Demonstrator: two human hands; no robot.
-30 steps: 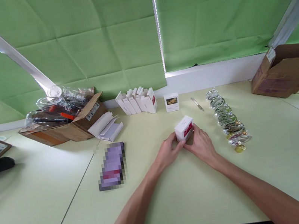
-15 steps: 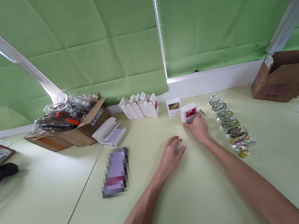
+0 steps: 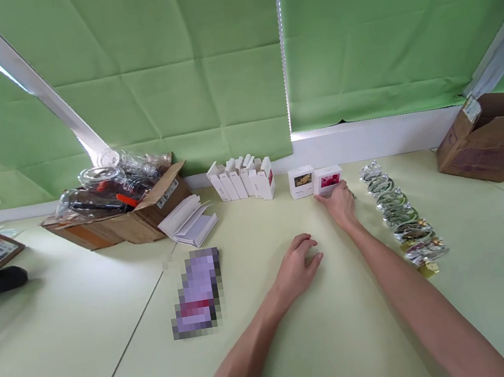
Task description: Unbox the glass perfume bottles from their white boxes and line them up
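Note:
My right hand (image 3: 340, 204) is stretched far forward, its fingers against a small white box with a red picture (image 3: 328, 180). That box stands upright right next to a similar white box with a yellow picture (image 3: 301, 182), near the back of the pale green table (image 3: 304, 333). Nothing is in my left hand (image 3: 297, 267), which rests on the table with its fingers loosely spread. A row of white cartons (image 3: 243, 179) stands to the left of the two boxes.
A line of shiny wrapped items (image 3: 401, 217) runs along the right of my right arm. An open cardboard box of clear packets (image 3: 113, 201) and folded white cartons (image 3: 190, 222) sit at back left. Another cardboard box (image 3: 492, 136) is at far right. A blurred flat object (image 3: 196, 291) lies left.
The red-picture box, held in both hands a second ago, has been carried forward by my right hand and set beside the yellow-picture box. My left hand let go and settled on the table.

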